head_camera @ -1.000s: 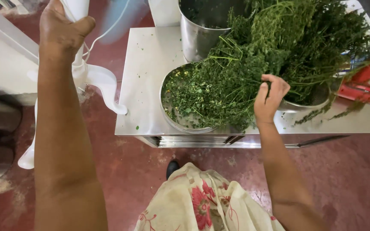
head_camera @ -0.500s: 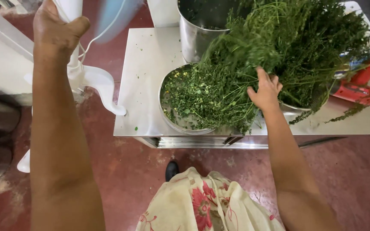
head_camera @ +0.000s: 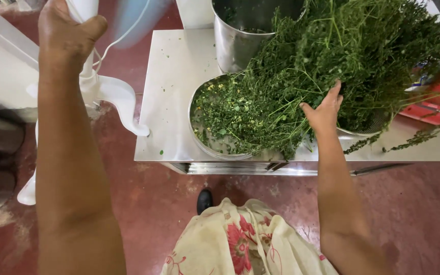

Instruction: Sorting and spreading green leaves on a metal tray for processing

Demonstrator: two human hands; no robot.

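The round steel tray holds plucked green leaves, and the herb bunch lies over it, stems running from upper right to lower left. The right hand presses flat on the herbs with fingers spread wide; the left hand is closed around a white cloth.

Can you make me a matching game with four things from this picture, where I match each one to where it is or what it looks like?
Things:
1. left hand
2. right hand
3. tall steel pot
4. shallow steel plate

Descriptions:
A. stands at the back of the table
B. lies near the table's front edge, with loose leaves in it
C. raised off to the side, closed around something white
D. open, fingers spread, on the pile of green herbs

Pairs: 1-C, 2-D, 3-A, 4-B
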